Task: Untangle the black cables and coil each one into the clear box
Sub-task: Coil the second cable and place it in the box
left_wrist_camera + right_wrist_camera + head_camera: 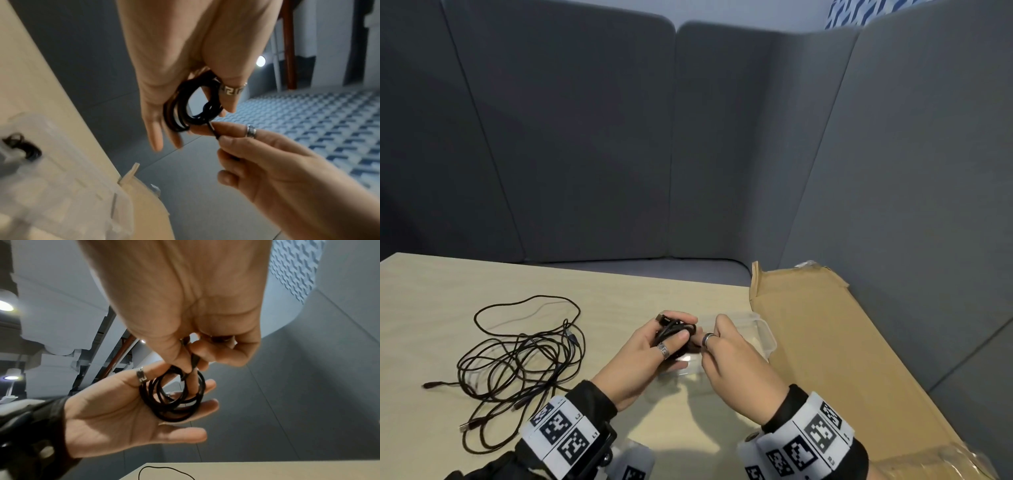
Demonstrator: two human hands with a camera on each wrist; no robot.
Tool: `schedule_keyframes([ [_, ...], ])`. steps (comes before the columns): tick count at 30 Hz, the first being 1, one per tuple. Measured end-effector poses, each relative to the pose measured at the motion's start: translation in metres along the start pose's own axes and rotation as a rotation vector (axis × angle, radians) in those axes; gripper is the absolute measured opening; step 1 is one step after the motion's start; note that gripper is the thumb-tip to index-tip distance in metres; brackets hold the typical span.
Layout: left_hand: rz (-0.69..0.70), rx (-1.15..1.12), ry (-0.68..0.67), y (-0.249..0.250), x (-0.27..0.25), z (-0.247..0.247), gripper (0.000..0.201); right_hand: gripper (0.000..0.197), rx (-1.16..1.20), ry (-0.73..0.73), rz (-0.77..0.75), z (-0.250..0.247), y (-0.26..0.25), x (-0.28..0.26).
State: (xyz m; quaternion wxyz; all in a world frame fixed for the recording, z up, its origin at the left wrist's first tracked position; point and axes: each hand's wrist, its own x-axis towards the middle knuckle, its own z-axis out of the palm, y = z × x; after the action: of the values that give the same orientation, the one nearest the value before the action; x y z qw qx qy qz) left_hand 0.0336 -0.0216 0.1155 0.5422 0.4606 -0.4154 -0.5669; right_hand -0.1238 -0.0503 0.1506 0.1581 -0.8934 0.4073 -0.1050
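My left hand [683, 327] holds a small coil of black cable [671, 332] above the table, thumb pressing the loops against the fingers. My right hand [707, 337] pinches the free end of that cable between thumb and forefinger, right beside the coil. The left wrist view shows the coil [179, 113] with its end wound around the loops and the right hand [216, 134] gripping the tail. A clear box [765, 337] sits on the table under and behind the hands; another coiled black cable [22, 146] lies inside it. A loose tangle of black cables [517, 359] lies at the left.
A flat cardboard sheet [842, 342] covers the table's right side, against the box. The light wooden table [431, 291] ends at grey padded bench backs [585, 137] behind and to the right.
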Motion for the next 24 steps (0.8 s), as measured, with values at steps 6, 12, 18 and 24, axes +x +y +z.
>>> schedule_keyframes([
  [6,0.123,0.203,0.006,0.008,-0.002,-0.002,0.011,0.029,-0.046,-0.047,-0.031,0.000,0.001,-0.003],
  [12,0.259,0.472,0.195,0.007,0.004,-0.011,0.010,0.067,-0.255,0.021,-0.084,-0.006,0.001,-0.013],
  [18,0.102,0.190,0.089,0.014,-0.002,-0.010,0.015,0.021,-0.257,0.357,-0.091,-0.002,0.024,-0.003],
  [24,-0.055,-0.076,0.008,0.016,-0.006,0.005,0.017,0.023,0.413,0.425,0.032,0.014,0.021,0.018],
])
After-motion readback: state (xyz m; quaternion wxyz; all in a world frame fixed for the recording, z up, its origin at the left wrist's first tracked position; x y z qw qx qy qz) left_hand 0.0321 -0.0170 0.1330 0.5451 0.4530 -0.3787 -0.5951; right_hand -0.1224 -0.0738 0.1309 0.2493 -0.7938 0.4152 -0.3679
